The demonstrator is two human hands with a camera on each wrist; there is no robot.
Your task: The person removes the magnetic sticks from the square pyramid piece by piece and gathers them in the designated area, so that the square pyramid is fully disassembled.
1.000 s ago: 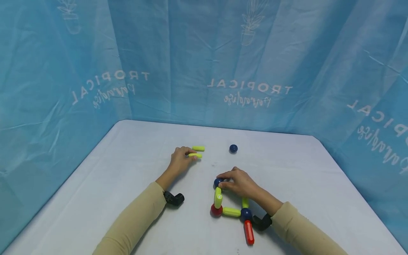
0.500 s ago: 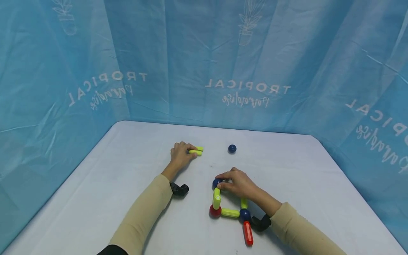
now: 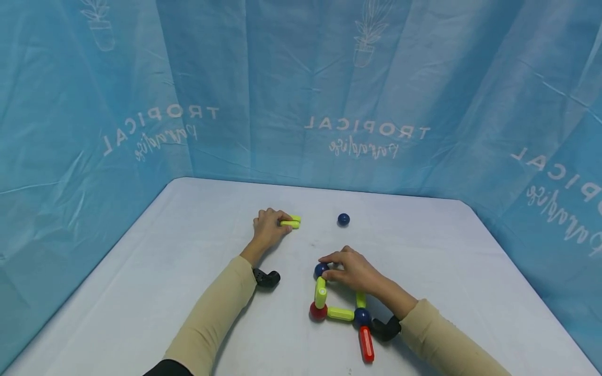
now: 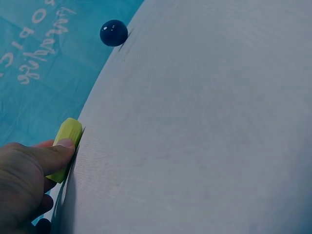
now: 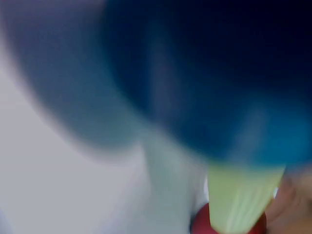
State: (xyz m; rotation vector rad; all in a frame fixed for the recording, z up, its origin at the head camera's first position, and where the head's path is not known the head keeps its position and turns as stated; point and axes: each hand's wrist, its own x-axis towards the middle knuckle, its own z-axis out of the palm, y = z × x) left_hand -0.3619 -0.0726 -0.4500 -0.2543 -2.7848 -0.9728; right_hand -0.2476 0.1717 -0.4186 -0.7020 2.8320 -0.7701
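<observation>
The head view looks forward and down across the white tabletop [image 3: 470,271]; the left wrist's, tilted and closer, shares the far glossy dark-blue ball [image 3: 344,220]; the right wrist's, nearest, shares a red ball [image 5: 200,224].

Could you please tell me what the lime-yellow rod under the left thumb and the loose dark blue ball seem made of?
The lime-yellow rod is probably moulded plastic, fairly matte, given its even colour and lengthwise ridges. The loose dark blue ball looks glossy: small bright highlights suit plastic or painted metal.
</observation>
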